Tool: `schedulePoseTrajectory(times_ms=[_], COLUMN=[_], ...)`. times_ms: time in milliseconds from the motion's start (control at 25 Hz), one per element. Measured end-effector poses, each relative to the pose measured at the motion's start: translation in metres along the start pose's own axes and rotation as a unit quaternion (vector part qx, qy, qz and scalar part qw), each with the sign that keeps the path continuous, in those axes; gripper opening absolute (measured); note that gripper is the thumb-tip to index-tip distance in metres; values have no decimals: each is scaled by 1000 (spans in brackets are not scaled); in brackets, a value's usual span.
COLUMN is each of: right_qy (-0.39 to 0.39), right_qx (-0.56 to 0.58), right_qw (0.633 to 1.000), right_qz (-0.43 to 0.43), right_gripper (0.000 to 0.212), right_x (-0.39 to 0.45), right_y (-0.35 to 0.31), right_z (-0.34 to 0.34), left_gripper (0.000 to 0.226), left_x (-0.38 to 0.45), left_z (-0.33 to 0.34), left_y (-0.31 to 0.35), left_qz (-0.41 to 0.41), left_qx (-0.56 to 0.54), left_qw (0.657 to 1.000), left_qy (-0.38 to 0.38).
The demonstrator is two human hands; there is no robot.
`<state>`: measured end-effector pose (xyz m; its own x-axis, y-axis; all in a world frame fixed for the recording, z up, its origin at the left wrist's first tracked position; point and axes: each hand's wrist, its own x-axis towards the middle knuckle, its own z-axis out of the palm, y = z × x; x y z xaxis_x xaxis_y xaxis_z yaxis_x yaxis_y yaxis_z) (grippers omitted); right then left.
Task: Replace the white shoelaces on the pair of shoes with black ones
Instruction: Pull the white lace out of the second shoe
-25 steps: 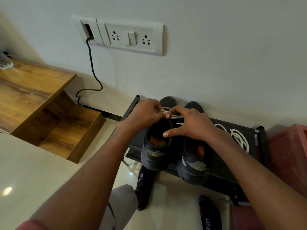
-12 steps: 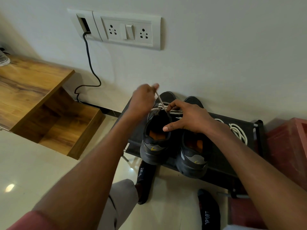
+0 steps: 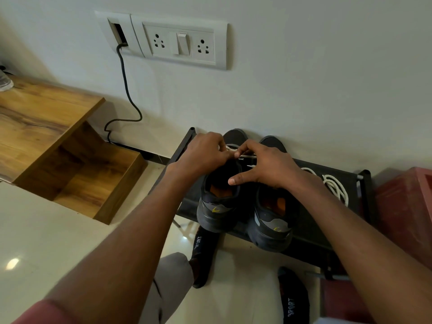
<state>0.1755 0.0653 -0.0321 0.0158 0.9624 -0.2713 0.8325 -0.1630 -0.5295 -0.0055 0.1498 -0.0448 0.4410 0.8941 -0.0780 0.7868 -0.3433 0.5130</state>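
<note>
Pinching the white shoelace (image 3: 233,149) over the front of the left dark shoe (image 3: 219,197), the left hand (image 3: 203,153) has its fingers (image 3: 219,146) curled together on the lace near the upper eyelets. Just to the right of those fingers, the right hand (image 3: 264,163) meets them at the same lace, its index finger and neighbouring fingers bent down onto a strand; whether they truly clamp it cannot be told. Its thumb (image 3: 238,178) sticks out straight, below the fingers, over the shoe's opening. A short stretch of white lace with a tip shows just under the right fingers, between the two shoes.

The right dark shoe (image 3: 271,220) stands touching the first one, directly beneath the right wrist, heels toward the camera, both on a black shoe rack (image 3: 311,230) against the wall. Right of the right hand, beyond the wrist, a loose coil of white lace (image 3: 334,185) lies on the rack.

Below the hands, two black socked feet (image 3: 203,256) rest on the pale tiled floor. Far left of the fingers is a wooden desk (image 3: 39,113); above them, a wall socket panel (image 3: 180,42) with a dark cable (image 3: 126,90) hanging from it. A red box (image 3: 406,206) sits right of the rack.
</note>
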Motion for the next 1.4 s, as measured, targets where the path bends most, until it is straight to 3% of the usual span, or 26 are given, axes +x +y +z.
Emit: schedulePoseTrajectory(times_ms=[160, 280, 360, 400, 440, 480, 520, 560, 600, 680, 760, 840, 920, 1040, 1120, 1240, 1400], right_qy=[-1, -2, 1, 1, 0, -3, -6, -9, -11, -14, 21, 105, 169, 143, 139, 152, 225], right_qx=[0, 1, 5, 8, 10, 10, 9, 7, 3, 3, 22, 29, 24, 1, -25, -86, -71], right_qw=[1000, 1000, 1000, 1000, 1000, 1000, 1000, 1000, 1000, 1000, 1000, 994, 985, 988, 987, 982, 968], right_qz=[0, -5, -9, -8, -7, -4, -2, 0, 0, 1, 3, 18, 35, 64, 76, 71, 82], right_gripper=[73, 74, 74, 74, 74, 75, 74, 73, 71, 64, 50, 39, 30, 19, 20, 23, 15], right_x=[-2, -3, -3, -2, -2, -1, 0, 1, 2, 4, 8, 16, 24, 31, 32, 35, 37], right_y=[-1, -2, -2, -1, -1, 0, 0, 1, 1, 1, -2, -7, -18, -33, -38, -44, -46], right_z=[-1, -1, -2, -2, -2, -2, -2, -1, 0, 2, 6, 12, 16, 21, 24, 29, 37], left_gripper=[20, 35, 45, 47, 47, 46, 45, 43, 41, 32, 25, 20, 31, 61, 85, 104, 86], left_x=[3, 5, 3, 2, 3, 4, 6, 11, 15, 15, 14, 8, 6, -4, -10, -10, -5], left_z=[2, -2, -4, -4, -4, -8, -13, -16, -20, -24, -23, -20, -27, -37, -35, -19, 7], left_y=[3, 2, 5, 9, 12, 16, 16, 12, 4, -12, -27, -31, -29, -21, -20, -23, -21], left_qz=[-12, -59, -93, -123, -170, -224, -259, -279, -288, -299, -293, -250, -173, -90, -76, -59, -81], left_qx=[29, 59, -24, -145, -315, -475, -573, -604, -583, -447, -216, -18, -34, -178, -130, -50, -45], left_qw=[999, 996, 993, 979, 932, 850, 777, 746, 759, 840, 929, 966, 984, 966, 951, 956, 967], left_qy=[8, -31, -67, -73, -57, -32, -4, 23, 44, 69, 70, 59, 34, -166, -269, -284, -238])
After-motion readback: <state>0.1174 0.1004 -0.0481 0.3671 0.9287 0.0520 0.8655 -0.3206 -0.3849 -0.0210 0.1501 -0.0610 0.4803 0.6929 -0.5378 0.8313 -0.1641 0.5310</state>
